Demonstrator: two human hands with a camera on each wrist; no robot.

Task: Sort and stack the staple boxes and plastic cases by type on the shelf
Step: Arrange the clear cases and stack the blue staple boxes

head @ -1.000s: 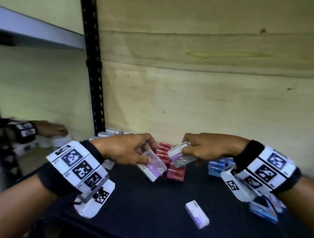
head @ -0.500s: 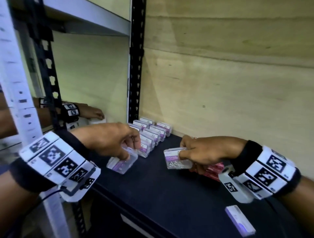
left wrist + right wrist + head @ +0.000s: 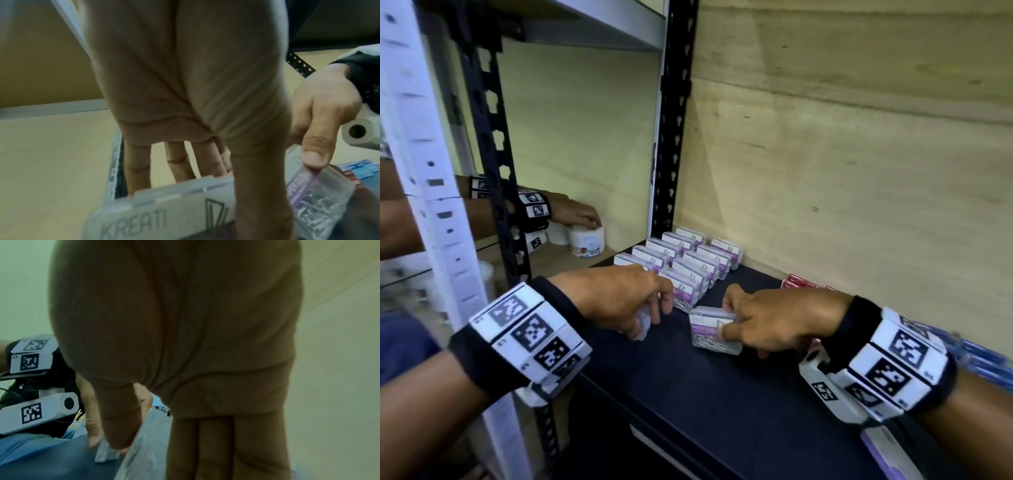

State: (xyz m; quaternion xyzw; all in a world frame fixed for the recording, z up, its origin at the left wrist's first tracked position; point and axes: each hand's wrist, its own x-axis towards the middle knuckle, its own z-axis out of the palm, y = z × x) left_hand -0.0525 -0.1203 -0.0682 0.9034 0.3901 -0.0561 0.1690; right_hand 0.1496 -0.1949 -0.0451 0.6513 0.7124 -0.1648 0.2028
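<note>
Two rows of clear plastic cases (image 3: 690, 262) with purple labels stand on the dark shelf (image 3: 722, 394) at its back left. My left hand (image 3: 626, 301) grips one more clear case (image 3: 642, 322) at the front end of the left row; its lid reads KREATI in the left wrist view (image 3: 164, 211). My right hand (image 3: 767, 325) pinches a second clear case of paper clips (image 3: 714, 332) between thumb and fingers, just above the shelf, in front of the right row. Red staple boxes (image 3: 796, 282) and blue boxes (image 3: 983, 356) lie behind and right of my right hand.
A black perforated upright (image 3: 671, 137) and a white post (image 3: 424, 192) frame the shelf's left end. Behind stands a plywood wall (image 3: 859, 171). Another person's hand (image 3: 578, 214) rests on white tubs (image 3: 585, 240) on the neighbouring shelf. A white box (image 3: 887, 452) lies at the front right.
Both hands have carried their cases leftward from the red boxes to the rows of clear cases. The left hand has lowered its case to the front of the left row.
</note>
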